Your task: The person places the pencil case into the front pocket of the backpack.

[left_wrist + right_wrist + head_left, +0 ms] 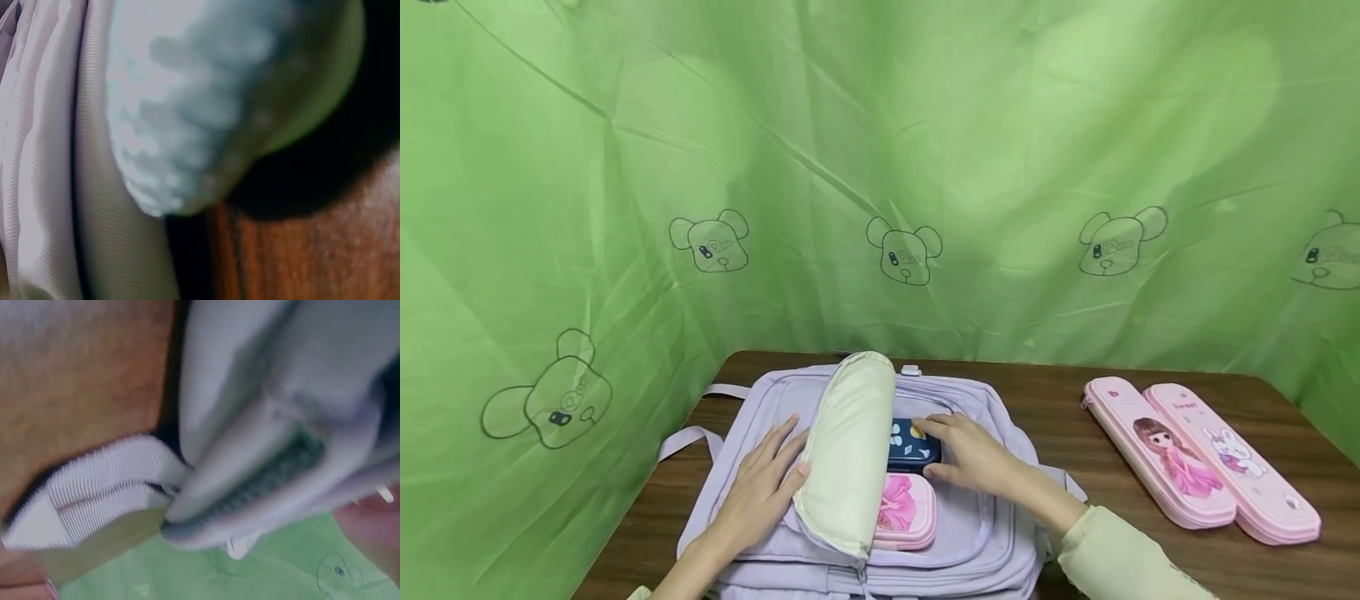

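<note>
A lavender backpack (1007,517) lies flat on the table, its front pocket unzipped. The pocket's front flap (848,450) is folded over to the left with its cream lining showing. My left hand (763,483) rests against the flap's left edge, fingers spread and fairly straight. Inside the pocket, a navy pencil case (912,442) with white and yellow figures is partly covered by the flap. My right hand (966,452) grips this case at its right end. A pink case (917,508) lies in front of it, its left part under the flap.
Two pink pencil cases, one with a doll picture (1165,458) and one with a rabbit (1236,467), lie side by side on the right of the wooden table (1075,400). Backpack straps (688,437) stick out at the left. Green cloth (985,150) hangs behind the table.
</note>
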